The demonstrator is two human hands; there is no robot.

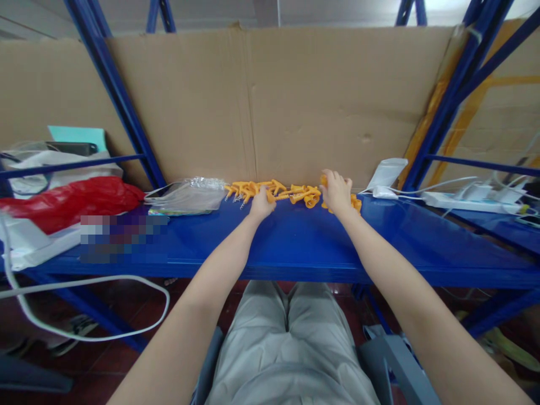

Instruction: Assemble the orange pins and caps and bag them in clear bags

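Orange pieces (297, 190) lie in a loose row

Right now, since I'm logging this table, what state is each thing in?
Orange pieces: strewn in a row
Left hand: among them, grip unclear
Right hand: among them, grip unclear
Cardboard: upright, creased
Red plastic: crumpled
Clear bag: lying flat
White cable: looped, hanging
Power strip: lying flat, power unclear

Person's wearing loose lt grey trousers (291, 334), creases showing, btm ctr of frame; curved darker grey band (278, 376) is crossing nr btm edge. L hand (261, 206) & R hand (338, 194) are showing bare, mid-frame.
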